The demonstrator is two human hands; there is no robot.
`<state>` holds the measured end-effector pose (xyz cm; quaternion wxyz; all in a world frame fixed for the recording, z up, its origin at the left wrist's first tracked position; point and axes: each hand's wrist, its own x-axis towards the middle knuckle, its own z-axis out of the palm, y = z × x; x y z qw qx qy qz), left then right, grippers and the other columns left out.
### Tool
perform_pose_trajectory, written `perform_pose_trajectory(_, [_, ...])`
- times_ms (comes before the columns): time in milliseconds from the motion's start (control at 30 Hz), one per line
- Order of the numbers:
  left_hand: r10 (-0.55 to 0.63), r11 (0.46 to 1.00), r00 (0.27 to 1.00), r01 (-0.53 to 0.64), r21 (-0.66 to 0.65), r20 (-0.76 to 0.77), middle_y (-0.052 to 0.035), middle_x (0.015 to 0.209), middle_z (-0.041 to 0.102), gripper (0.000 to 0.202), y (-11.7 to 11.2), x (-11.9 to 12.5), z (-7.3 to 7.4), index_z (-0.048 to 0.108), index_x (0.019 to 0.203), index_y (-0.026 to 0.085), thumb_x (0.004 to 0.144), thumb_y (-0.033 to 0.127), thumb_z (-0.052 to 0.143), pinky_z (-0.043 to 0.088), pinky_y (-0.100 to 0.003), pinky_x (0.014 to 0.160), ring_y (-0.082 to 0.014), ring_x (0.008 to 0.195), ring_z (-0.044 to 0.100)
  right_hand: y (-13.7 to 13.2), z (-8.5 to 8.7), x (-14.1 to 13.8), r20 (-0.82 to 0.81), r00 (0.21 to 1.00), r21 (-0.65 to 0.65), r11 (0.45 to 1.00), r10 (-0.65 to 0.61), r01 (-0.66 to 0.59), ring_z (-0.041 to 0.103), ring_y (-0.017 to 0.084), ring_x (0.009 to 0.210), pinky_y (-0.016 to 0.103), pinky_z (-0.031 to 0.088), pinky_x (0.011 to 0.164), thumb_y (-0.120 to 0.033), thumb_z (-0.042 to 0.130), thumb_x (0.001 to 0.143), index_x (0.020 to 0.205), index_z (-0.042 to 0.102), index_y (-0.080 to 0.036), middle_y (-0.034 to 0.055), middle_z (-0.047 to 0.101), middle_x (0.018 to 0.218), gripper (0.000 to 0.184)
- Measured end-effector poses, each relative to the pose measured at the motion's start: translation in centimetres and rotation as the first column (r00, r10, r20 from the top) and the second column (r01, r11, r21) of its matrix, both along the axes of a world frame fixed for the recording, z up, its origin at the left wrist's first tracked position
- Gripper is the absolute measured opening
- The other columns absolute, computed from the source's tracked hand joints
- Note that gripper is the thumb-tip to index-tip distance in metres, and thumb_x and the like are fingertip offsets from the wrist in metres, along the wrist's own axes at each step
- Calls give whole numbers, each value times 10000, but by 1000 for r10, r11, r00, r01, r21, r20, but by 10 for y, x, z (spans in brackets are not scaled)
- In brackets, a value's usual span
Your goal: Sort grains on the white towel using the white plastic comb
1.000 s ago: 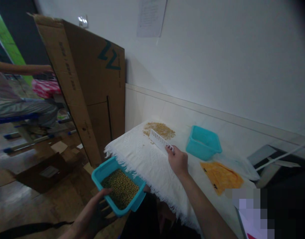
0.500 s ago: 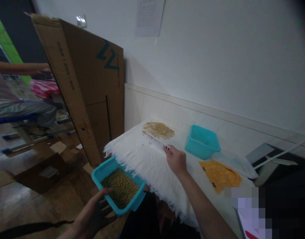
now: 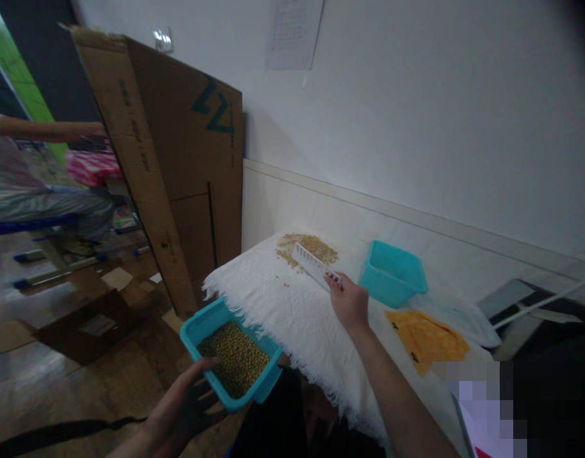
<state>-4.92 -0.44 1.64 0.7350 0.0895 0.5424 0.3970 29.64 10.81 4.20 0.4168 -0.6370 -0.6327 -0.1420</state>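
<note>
My left hand (image 3: 184,397) grips the near-left rim of a turquoise plastic bin (image 3: 270,383), thumb over the edge and fingers underneath. Many yellowish soybeans (image 3: 239,356) lie in this bin, which sits just below the fringed edge of a white tablecloth (image 3: 263,280). In my right hand (image 3: 350,305) is a white slotted plastic strip (image 3: 311,262), pinched at its near end. Its far end touches or hovers over the near side of a spread of pale beans (image 3: 321,248); I cannot tell which. A few small bits lie on the cloth nearer to me.
A second turquoise bin (image 3: 394,289) stands right of the beans, with an orange cloth (image 3: 428,337) before it and clear plastic (image 3: 468,318) beside it. A tall cardboard box (image 3: 187,152) rises at the left. Beyond it sits another person (image 3: 48,130). A white wall (image 3: 416,114) backs the table.
The slotted strip has shifted right and slightly up, its far end now at the beans' near side. The whole view has slid slightly; my left hand still holds the bin.
</note>
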Motion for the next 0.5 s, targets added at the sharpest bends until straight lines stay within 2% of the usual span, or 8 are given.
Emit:
perform_pose_trajectory(200, [1,1000,1000,-1,-1,25,-109,988,796,528,0,-1,-2,590,1154,201,724,346,860,616,-454,795,-335,876,782,-1,-1,0,22,1000,-48,999,20,-19,676,187,567,253,382,561,-490,450,1053,944,797,-174,94,771,702,483])
perform_pose_trajectory(400, [9,999,1000,-9,38,16,-139,1134,787,549,-7,1,11,600,1134,259,658,378,847,605,-496,889,-414,1126,725,-2,1,-3,-6,999,-65,996,54,-54,687,194,567,254,381,558,-518,462,1040,927,789,-172,82,762,678,489])
perform_pose_trajectory(500, [33,999,999,-33,2,-14,-158,1156,775,495,-6,4,16,614,1099,253,670,372,830,600,-514,913,-423,1160,706,-2,1,-3,13,1000,-57,998,21,-20,690,198,578,257,379,568,-497,466,1042,952,793,-170,91,767,694,471])
